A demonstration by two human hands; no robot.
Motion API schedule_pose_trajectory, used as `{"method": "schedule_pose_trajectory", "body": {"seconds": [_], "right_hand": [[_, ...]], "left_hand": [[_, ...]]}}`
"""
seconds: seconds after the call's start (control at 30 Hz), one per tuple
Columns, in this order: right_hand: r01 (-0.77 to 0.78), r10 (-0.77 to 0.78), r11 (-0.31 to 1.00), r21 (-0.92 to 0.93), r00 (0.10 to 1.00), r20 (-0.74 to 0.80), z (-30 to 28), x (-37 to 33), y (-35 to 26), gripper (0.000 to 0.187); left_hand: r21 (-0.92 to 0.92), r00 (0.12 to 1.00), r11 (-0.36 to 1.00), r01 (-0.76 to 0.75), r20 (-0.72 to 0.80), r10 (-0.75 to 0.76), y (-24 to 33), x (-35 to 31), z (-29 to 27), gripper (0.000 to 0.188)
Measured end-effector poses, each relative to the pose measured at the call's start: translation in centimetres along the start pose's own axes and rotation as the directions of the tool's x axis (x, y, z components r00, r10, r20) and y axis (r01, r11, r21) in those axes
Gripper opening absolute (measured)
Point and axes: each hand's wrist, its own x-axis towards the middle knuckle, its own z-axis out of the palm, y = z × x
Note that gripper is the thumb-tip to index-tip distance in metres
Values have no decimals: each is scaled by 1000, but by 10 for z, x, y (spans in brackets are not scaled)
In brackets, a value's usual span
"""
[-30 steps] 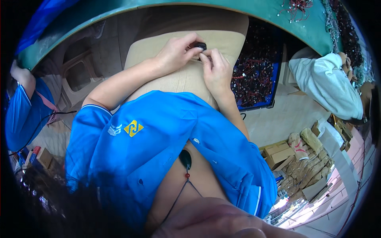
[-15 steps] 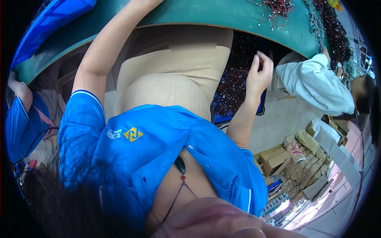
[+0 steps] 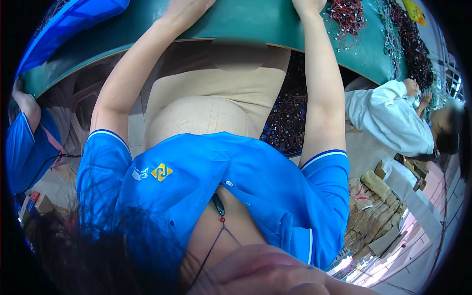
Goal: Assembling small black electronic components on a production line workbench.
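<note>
At the upper edge, my left hand (image 3: 188, 12) is over the green tabletop (image 3: 246, 22); its fingers are mostly cut off by the frame. My right hand (image 3: 309, 7) is farther right over the same table, close to a heap of red and black wired parts (image 3: 347, 22). Its fingers also run out of the picture, so whether either hand holds anything cannot be seen. A bin of small dark parts with red wires (image 3: 287, 115) stands below the table edge, partly covered by my right forearm.
A blue plastic tray (image 3: 73, 34) is at the table's far left. Green-white wire bundles (image 3: 391, 37) and dark ones (image 3: 415, 49) hang at the right. A co-worker in a pale grey top (image 3: 388, 115) works there; another in blue (image 3: 32, 147) is at left. Brown sacks (image 3: 376, 216) lie behind.
My right hand has moved up from beside the parts bin onto the table. My left arm has shifted only slightly. The co-worker at right has moved their hands.
</note>
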Motion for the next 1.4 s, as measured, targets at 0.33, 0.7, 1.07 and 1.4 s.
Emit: {"method": "schedule_pose_trajectory", "body": {"seconds": [0.33,0.7,1.07,1.4], "right_hand": [[157,-159,977,143,987,3,-65,-62,-68,20],[333,-194,-232,914,905,-379,-74,-213,-64,14],[-168,-353,-131,977,929,113,-24,-347,-69,13],[124,-396,89,988,915,-79,-13,-362,-65,13]], "left_hand": [[120,798,955,-270,-528,292,-92,-15,44,26],[-697,908,717,21,-286,-305,-28,-94,-37,28],[-889,960,384,250,278,19,1,-185,40,25],[-899,916,227,374,397,63,-6,-214,74,24]]}}
